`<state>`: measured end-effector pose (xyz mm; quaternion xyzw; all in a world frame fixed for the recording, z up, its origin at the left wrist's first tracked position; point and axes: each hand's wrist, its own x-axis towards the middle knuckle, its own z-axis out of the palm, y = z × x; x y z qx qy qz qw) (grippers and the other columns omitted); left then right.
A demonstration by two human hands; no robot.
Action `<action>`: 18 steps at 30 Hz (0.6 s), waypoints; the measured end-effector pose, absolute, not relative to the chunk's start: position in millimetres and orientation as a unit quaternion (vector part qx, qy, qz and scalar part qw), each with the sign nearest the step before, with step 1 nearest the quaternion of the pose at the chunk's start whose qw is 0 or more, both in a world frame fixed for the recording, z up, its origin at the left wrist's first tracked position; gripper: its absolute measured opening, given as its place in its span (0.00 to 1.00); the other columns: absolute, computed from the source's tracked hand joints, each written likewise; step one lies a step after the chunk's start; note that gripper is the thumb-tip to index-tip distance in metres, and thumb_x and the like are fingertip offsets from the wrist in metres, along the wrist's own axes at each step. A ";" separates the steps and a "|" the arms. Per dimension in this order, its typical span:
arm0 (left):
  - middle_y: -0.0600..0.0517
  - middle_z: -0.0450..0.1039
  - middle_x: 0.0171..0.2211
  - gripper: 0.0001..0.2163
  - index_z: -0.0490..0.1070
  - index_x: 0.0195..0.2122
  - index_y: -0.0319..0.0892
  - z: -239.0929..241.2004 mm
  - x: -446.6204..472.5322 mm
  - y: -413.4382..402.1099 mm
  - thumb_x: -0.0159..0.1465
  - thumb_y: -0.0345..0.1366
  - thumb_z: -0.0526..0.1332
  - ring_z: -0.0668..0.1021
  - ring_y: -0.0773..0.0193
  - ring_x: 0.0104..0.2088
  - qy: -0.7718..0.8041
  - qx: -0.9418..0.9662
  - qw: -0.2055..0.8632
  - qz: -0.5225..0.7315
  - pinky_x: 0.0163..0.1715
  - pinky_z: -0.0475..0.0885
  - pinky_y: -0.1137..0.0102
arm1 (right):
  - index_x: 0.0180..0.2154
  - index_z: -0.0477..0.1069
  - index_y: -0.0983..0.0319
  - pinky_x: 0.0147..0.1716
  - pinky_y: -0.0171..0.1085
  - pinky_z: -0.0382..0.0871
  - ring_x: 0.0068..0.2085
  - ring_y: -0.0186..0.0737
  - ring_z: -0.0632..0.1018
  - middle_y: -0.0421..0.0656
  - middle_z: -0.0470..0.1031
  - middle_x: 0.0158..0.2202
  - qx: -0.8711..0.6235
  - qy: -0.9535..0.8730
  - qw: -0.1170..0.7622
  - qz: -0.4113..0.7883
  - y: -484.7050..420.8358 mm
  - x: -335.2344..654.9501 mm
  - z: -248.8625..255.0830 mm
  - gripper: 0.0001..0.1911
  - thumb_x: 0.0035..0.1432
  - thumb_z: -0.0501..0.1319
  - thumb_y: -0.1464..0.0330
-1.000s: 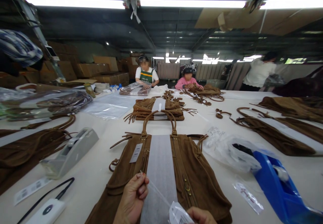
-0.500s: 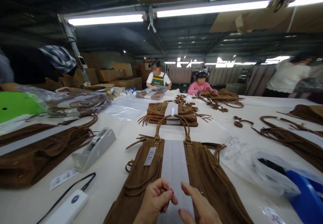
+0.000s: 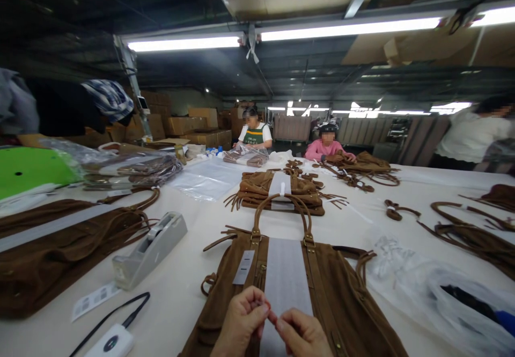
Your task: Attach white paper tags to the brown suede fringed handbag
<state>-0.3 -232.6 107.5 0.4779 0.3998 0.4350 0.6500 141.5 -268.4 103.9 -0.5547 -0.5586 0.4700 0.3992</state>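
A brown suede bag [image 3: 330, 287] lies flat on the white table [image 3: 181, 282] right in front of me, a white paper strip [image 3: 286, 282] running down its middle and a grey tag [image 3: 244, 267] hanging at its left strap. My left hand [image 3: 241, 327] and my right hand [image 3: 302, 334] meet over the strip at the bottom edge, fingertips pinched together. Something very small and thin seems held between them; I cannot make out what it is.
A grey tape dispenser [image 3: 151, 250] stands to the left, a white device with a black cord [image 3: 108, 341] near the edge. More brown bags [image 3: 281, 191] lie around. Clear plastic bags [image 3: 434, 287] sit at right. Other people work at the far side of the table.
The view has tilted up and turned left. A second ago my hands were apart holding a clear thin strip and a small packet; now they meet fingertip to fingertip over the paper strip.
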 end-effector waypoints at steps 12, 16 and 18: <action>0.50 0.70 0.24 0.08 0.69 0.27 0.37 80.7 -11.6 -43.4 0.53 0.24 0.51 0.72 0.65 0.28 0.633 0.584 0.354 0.365 0.29 0.64 0.71 | 0.19 0.60 0.62 0.22 0.32 0.52 0.20 0.31 0.61 0.36 0.59 0.15 -0.626 -0.550 0.398 0.383 -179.0 146.4 116.6 0.18 0.48 0.51 0.55; 0.54 0.67 0.20 0.05 0.67 0.20 0.37 62.9 -8.8 -17.1 0.50 0.23 0.56 0.71 0.66 0.27 0.658 0.603 0.330 0.306 0.32 0.63 0.69 | 0.20 0.62 0.62 0.25 0.33 0.55 0.23 0.35 0.66 0.39 0.63 0.17 -0.663 -0.583 0.357 0.303 -148.7 144.7 114.3 0.16 0.51 0.49 0.58; 0.55 0.66 0.18 0.04 0.65 0.19 0.38 55.1 -7.5 -9.0 0.47 0.24 0.59 0.70 0.66 0.24 0.666 0.600 0.337 0.288 0.29 0.62 0.70 | 0.20 0.63 0.61 0.26 0.33 0.55 0.25 0.37 0.68 0.40 0.66 0.19 -0.676 -0.596 0.336 0.275 -133.5 141.7 111.7 0.15 0.53 0.49 0.60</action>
